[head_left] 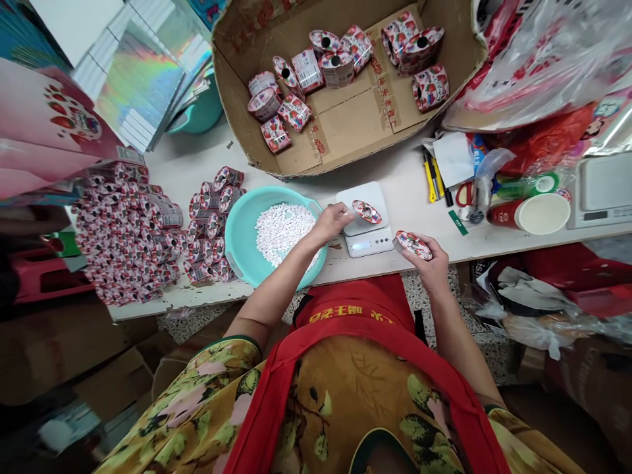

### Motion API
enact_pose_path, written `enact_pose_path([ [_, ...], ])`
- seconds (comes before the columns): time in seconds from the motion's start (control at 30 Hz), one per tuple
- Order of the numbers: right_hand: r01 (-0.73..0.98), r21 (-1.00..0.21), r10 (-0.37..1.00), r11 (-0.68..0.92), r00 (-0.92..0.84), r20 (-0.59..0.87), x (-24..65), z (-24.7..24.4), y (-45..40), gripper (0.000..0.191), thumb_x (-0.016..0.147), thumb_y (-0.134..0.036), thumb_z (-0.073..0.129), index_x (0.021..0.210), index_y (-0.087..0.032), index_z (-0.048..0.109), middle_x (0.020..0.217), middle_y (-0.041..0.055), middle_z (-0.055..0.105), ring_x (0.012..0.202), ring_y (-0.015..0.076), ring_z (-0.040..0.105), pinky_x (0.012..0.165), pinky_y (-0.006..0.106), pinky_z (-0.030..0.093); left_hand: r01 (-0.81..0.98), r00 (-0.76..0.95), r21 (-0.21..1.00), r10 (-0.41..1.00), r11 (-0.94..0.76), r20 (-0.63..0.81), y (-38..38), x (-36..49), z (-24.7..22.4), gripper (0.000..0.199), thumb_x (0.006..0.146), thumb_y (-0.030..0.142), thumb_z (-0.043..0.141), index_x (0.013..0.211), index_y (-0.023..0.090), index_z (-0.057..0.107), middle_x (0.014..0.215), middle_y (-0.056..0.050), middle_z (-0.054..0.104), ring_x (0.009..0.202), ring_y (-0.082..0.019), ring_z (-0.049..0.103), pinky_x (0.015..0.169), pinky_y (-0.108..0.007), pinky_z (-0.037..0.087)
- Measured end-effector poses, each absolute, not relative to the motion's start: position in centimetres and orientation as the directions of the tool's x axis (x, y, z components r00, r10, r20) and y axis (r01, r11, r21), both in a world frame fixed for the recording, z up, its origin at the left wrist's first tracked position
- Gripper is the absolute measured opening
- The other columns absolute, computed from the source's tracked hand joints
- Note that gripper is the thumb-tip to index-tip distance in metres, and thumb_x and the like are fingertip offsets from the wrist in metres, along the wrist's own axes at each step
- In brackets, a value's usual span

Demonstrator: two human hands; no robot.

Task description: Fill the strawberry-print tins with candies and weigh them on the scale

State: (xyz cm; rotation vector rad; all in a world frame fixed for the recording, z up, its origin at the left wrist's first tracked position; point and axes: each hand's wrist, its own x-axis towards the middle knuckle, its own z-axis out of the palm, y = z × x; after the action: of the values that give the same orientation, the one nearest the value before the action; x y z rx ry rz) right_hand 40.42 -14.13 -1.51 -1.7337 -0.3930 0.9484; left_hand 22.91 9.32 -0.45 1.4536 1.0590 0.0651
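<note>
My left hand (334,222) is closed in a pinch at the left edge of a strawberry-printed candy box (367,211) on a white digital scale (369,245). What its fingertips hold, if anything, is hidden. The box has an oval top with a dark hole. In my right hand (430,262) is another candy box (413,244), gripped at the scale's right side with its oval top facing up. Under my left forearm stands a turquoise basin (241,217) holding small white candies (281,227).
Behind the scale, a cardboard carton (345,112) contains several candy boxes. Many more are stacked at the left (128,230). To the right lie yellow cutters (432,176), red scissors (464,194), a paper cup (543,214) and a second scale (602,191). The table's front edge runs before me.
</note>
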Motion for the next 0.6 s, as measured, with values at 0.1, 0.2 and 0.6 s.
enact_pose_path([
  [0.1,-0.203,-0.906,0.658,-0.371,0.631,-0.411,40.0,-1.1,-14.0,0.054,0.065,-0.040,0.089,0.112,-0.021,0.071,0.113,0.0064,0.075,0.103,0.0252,0.071,0.098,0.041,0.056,0.630,0.651,0.767,0.623,-0.122,-0.435,9.4,24.2,-1.1,0.015,0.086,0.029,0.068,0.081,0.017,0.061,0.075,0.000,0.062,0.071,-0.015,0.052,0.067,-0.025,0.035],
  [0.2,-0.215,-0.903,0.654,-0.372,0.630,-0.419,39.8,-0.8,-14.2,0.054,0.065,-0.042,0.089,0.112,-0.020,0.072,0.111,0.0066,0.075,0.101,0.0248,0.071,0.096,0.041,0.057,0.668,0.668,0.706,0.608,-0.234,-0.430,9.3,25.6,-0.9,0.017,0.085,0.031,0.072,0.093,0.019,0.064,0.089,-0.001,0.069,0.081,-0.018,0.059,0.073,-0.027,0.038],
  [0.6,-0.218,-0.904,0.652,-0.368,0.632,-0.418,40.3,-1.4,-14.1,0.054,0.067,-0.042,0.087,0.113,-0.019,0.071,0.113,0.0065,0.074,0.103,0.0241,0.070,0.100,0.041,0.054,0.743,0.605,0.594,0.689,-0.308,-0.399,9.4,27.6,0.0,0.010,0.092,0.029,0.063,0.098,0.024,0.068,0.084,-0.004,0.069,0.082,-0.024,0.061,0.075,-0.030,0.040],
])
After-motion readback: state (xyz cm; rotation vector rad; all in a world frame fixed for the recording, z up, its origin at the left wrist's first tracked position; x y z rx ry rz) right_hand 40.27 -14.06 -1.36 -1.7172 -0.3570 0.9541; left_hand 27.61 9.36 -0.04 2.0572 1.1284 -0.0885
